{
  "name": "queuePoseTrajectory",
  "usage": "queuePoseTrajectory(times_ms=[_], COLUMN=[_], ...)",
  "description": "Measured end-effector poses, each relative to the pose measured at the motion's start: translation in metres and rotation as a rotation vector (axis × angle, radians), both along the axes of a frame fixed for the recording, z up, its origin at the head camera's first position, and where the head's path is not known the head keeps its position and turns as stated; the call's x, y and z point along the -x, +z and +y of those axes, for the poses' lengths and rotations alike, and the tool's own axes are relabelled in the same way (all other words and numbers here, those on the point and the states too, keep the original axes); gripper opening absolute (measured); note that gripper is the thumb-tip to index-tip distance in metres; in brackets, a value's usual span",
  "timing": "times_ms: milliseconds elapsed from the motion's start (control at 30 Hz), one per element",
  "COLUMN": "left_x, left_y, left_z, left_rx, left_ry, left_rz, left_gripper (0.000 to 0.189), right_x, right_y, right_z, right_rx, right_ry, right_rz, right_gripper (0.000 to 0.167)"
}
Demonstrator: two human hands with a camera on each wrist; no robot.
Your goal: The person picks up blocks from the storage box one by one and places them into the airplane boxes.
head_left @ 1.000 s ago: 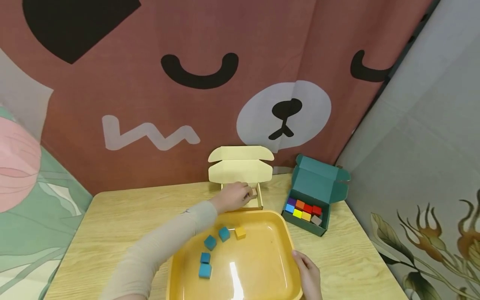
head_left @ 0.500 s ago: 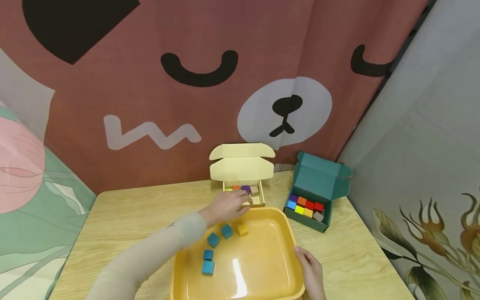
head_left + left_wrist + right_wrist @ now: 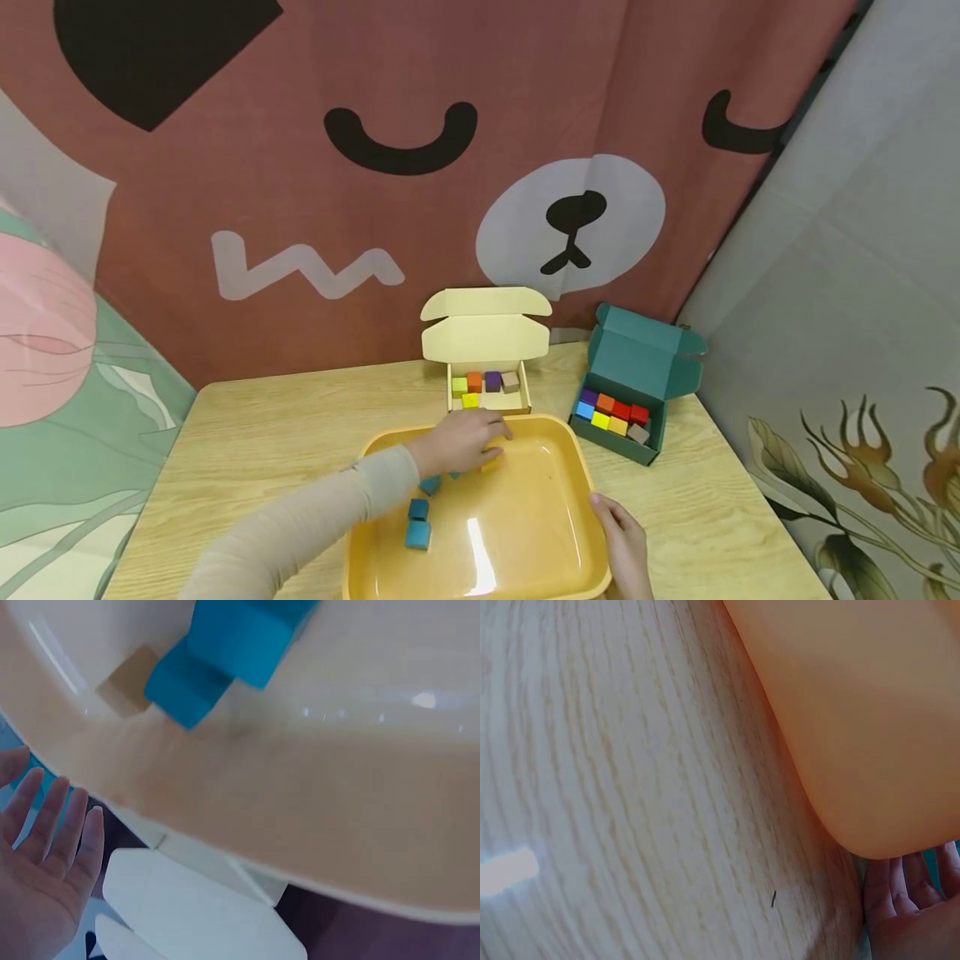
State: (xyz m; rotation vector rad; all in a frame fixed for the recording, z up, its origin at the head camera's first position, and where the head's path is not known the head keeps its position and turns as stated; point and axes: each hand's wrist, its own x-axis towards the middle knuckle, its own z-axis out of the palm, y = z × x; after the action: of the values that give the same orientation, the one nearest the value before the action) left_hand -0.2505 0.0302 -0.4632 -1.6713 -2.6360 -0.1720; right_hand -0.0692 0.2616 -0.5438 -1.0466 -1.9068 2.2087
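Over the far part of the yellow tray (image 3: 532, 517) is my left hand (image 3: 459, 442), its fingers reaching past a yellow cube (image 3: 489, 467) that they partly hide. The left wrist view shows that hand (image 3: 49, 874) with fingers extended and nothing in them. Blue cubes (image 3: 417, 535) lie on the left side of the tray, some partly covered by the hand. My right hand (image 3: 624, 542) holds the tray's right side, thumb at the rim. In the right wrist view its fingers (image 3: 919, 881) go behind the tray's edge.
Behind the tray stands an open cream box (image 3: 486, 340) with several coloured cubes, including a purple cube (image 3: 492, 382) and a yellow one (image 3: 470, 401). To its right an open green box (image 3: 633, 354) holds several cubes. A printed curtain (image 3: 300, 192) hangs behind the wooden table (image 3: 277, 433).
My left hand has come out of the cream box, back over the tray near the yellow cube. A yellow cube now shows in the box's front. The right hand keeps its place.
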Motion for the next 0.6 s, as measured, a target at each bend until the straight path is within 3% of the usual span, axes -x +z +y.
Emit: queuePoseTrajectory(times_ms=[267,600], left_x=[-0.006,-0.001], left_y=[-0.018,-0.033], left_z=[-0.004,-0.009], left_rx=[-0.007,0.061], left_ry=[-0.042,-0.003], left_rz=[-0.012,-0.04], left_gripper=[0.02,0.026], right_x=[-0.001,0.0], right_y=[0.003,-0.001], right_z=[-0.001,0.0], right_rx=[0.0,-0.008], right_ry=[-0.003,-0.003], right_rz=[-0.007,0.002], right_gripper=[0.083,0.081])
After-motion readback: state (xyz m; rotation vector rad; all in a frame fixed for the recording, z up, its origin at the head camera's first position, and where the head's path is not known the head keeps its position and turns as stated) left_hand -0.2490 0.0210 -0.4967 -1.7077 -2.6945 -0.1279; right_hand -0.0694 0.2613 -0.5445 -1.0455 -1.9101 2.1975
